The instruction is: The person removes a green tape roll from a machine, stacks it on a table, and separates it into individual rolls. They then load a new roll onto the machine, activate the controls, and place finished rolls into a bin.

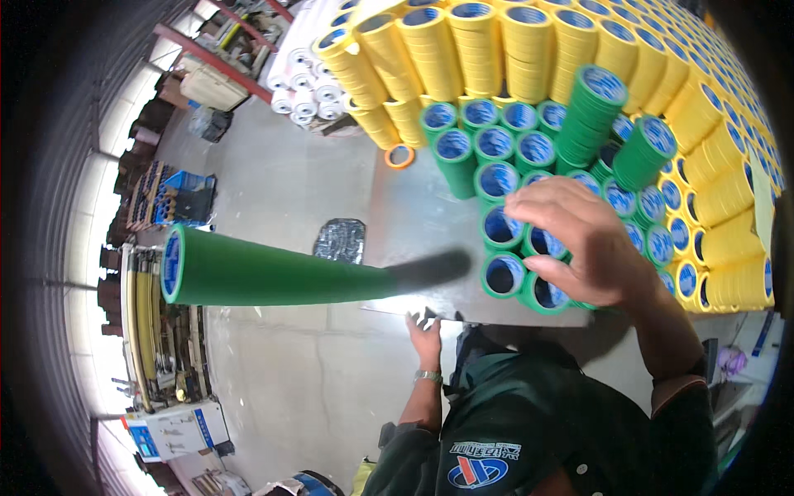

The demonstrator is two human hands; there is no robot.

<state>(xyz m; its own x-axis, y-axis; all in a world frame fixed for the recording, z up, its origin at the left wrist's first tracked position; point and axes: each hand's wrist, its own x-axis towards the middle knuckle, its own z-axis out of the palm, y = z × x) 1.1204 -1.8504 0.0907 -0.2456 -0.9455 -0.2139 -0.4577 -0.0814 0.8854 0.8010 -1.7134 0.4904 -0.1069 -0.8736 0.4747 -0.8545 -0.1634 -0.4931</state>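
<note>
My right hand (583,240) is over the near part of a block of upright green tape stacks (503,273). Its fingers are curved and its thumb stands apart; nothing shows in its grasp, and I cannot tell whether it touches the rolls beneath. My left hand (425,339) is low by the table's front edge, fingers apart, with a small dark patch at the fingertips that I cannot make out. Above and left of it a long green cylinder (277,269) lies crosswise, its blue-lined end facing left and its right end a blurred dark grey. What supports it is unclear.
Yellow tape stacks (525,54) line the table's (413,215) far and right sides. Two taller green stacks (591,103) rise behind my right hand. An orange ring (399,156) lies at the far left corner. A black wrapped bundle (340,240) is on the floor.
</note>
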